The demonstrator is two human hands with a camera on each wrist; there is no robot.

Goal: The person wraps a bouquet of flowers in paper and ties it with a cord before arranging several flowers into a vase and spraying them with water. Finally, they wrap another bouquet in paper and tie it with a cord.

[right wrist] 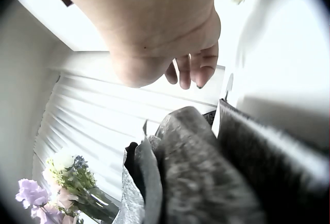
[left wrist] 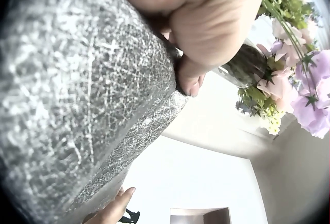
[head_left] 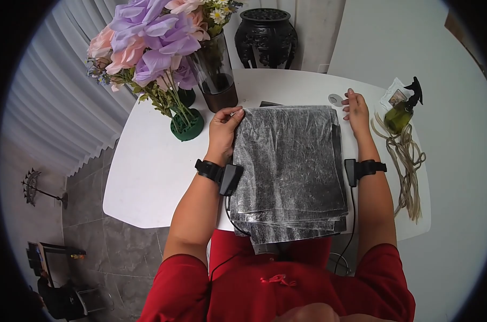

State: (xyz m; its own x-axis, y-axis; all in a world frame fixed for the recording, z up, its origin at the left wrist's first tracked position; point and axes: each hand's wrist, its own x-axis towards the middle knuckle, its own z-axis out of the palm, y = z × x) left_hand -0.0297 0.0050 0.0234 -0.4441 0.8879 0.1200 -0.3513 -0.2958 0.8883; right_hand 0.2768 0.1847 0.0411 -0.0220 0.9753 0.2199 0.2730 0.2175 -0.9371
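A stack of silvery grey, fibrous wrapping sheets (head_left: 289,166) lies on the white table in front of me, its near end hanging over the table edge. My left hand (head_left: 223,131) pinches the top sheet at its far left corner. In the left wrist view, a fingertip (left wrist: 194,87) shows at the edge of the grey sheet (left wrist: 77,95). Beyond the stack's right edge, my right hand (head_left: 357,112) is held with loosely bent fingers and nothing in them. The right wrist view shows these fingers (right wrist: 201,69) apart from the raised sheet edges (right wrist: 191,152).
A bundle of beige cords (head_left: 407,166), a green pump bottle (head_left: 399,117) and a small white packet (head_left: 393,94) lie at the right. Back left stand artificial flowers (head_left: 152,37), a green foam base (head_left: 188,126) and a dark glass vase (head_left: 215,70). A round grey disc (head_left: 335,100) lies beside my right hand.
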